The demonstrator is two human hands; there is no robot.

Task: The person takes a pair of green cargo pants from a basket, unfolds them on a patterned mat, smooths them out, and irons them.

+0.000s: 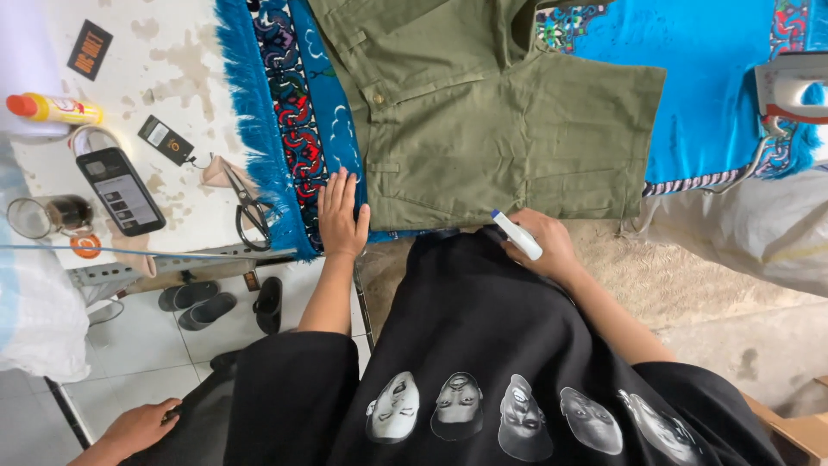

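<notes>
Olive-green shorts (483, 121) lie flat on a blue patterned, fringed cloth (285, 112) over the table. Left hand (341, 216) rests palm down, fingers together and straight, at the shorts' near edge, partly on the cloth. Right hand (543, 246) is closed around a white spray bottle with a blue tip (516, 235), just below the hem. Scissors (248, 207) and a phone (121, 192) lie to the left.

The iron (789, 86) is cut off by the right edge, so only its rear shows. The olive shorts (483, 129) run past the top edge, waistband partly out of view. The white bottle (516, 235) is mostly hidden inside the right hand (543, 246); it is perhaps a sprayer. The phone (121, 190) screen is too small to make out.
</notes>
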